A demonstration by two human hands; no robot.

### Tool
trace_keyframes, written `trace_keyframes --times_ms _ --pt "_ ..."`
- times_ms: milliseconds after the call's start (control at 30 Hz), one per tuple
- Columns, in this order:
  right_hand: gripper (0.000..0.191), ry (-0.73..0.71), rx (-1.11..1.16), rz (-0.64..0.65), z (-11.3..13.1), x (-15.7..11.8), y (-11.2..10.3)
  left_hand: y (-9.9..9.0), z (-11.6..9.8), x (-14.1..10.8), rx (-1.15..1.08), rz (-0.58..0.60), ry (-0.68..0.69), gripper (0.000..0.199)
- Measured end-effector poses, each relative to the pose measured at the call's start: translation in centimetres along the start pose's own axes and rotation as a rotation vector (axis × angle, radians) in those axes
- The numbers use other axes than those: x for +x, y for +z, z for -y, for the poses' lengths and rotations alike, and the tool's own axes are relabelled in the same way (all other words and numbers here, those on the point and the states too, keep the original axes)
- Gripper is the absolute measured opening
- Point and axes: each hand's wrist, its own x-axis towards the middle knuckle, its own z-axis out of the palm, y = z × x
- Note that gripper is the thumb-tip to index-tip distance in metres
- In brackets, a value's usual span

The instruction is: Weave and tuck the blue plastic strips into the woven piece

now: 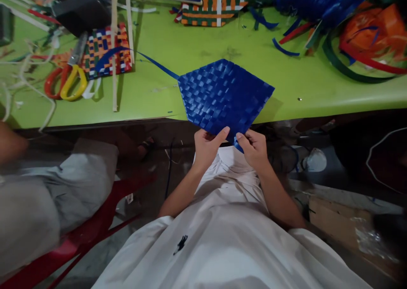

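Note:
A blue woven piece (219,96), plaited from glossy flat strips, is held at the near edge of the green table, its far part over the tabletop. My left hand (208,145) pinches its near edge, thumb on top. Beside it my right hand (252,147) grips the same edge near the bottom corner, where a short blue strip end (238,145) sticks out below the thumb. From the left corner a long loose blue strip (159,63) trails toward the far left. The fingers under the weave are hidden.
On the green table (152,98) lie scissors (71,75), a black block (82,11), an orange-and-blue woven piece (106,47) and pale sticks (115,81). Orange-green weaving (206,5), blue strips (318,1) and an orange roll (375,34) lie farther back. Another person (32,212) sits at left.

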Motion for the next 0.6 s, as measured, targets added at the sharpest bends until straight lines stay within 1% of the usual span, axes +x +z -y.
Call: trace_keyframes --times_ms 67,200,300,400,467,533,600 --pt "0.048 0.004 0.013 -0.044 0.1 -0.2 0.3 0.2 -0.2 -0.1 0.007 0.001 0.017 0.05" --pt "0.055 0.027 0.017 -0.111 -0.2 -0.7 0.9 0.3 -0.1 -0.3 -0.001 0.032 0.015 0.047" --pt "0.061 0.055 0.027 -0.113 -1.0 -1.2 1.8 0.5 0.3 -0.3 -0.037 0.025 -0.003 0.046" --pt "0.067 0.083 0.032 -0.063 -1.7 -1.4 2.9 0.8 0.7 -0.1 -0.105 -0.017 -0.002 0.048" --pt "0.069 0.095 0.022 -0.004 -1.8 -1.3 3.4 0.7 0.8 0.1 -0.122 -0.033 0.004 0.05" --pt "0.067 0.099 0.009 0.068 -1.6 -1.3 3.4 0.3 0.6 0.4 -0.105 -0.025 0.023 0.052" --pt "0.059 0.082 -0.035 0.154 -1.1 -1.6 2.9 -0.3 0.2 0.7 -0.075 0.006 0.029 0.055"
